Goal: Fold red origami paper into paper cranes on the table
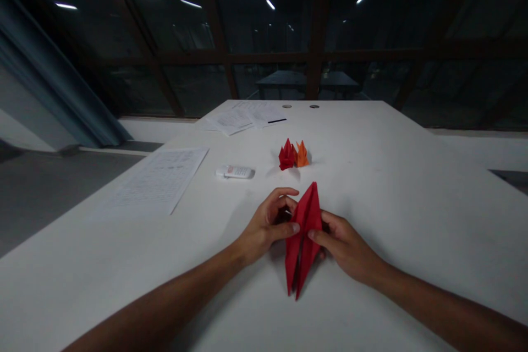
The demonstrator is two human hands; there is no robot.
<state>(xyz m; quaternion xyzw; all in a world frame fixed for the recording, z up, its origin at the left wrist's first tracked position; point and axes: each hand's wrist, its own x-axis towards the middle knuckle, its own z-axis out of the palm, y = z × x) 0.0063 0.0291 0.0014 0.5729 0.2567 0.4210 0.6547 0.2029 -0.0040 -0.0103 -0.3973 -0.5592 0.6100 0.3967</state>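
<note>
Between my hands is a red folded paper, a long diamond with a split lower end forming two points toward me. My left hand pinches its left edge, thumb on the front face and the other fingers curled behind and beside it. On the right edge, my right hand grips the paper with its thumb on top; its fingers are mostly hidden behind. Just beyond stand two small paper cranes, a red origami crane and an orange origami crane, side by side.
The white table stretches to dark windows. Left of the cranes lies a white bottle-shaped item. A printed sheet rests at the left edge, with more papers and a dark pen-like stick farther back. Two round discs sit at the far edge.
</note>
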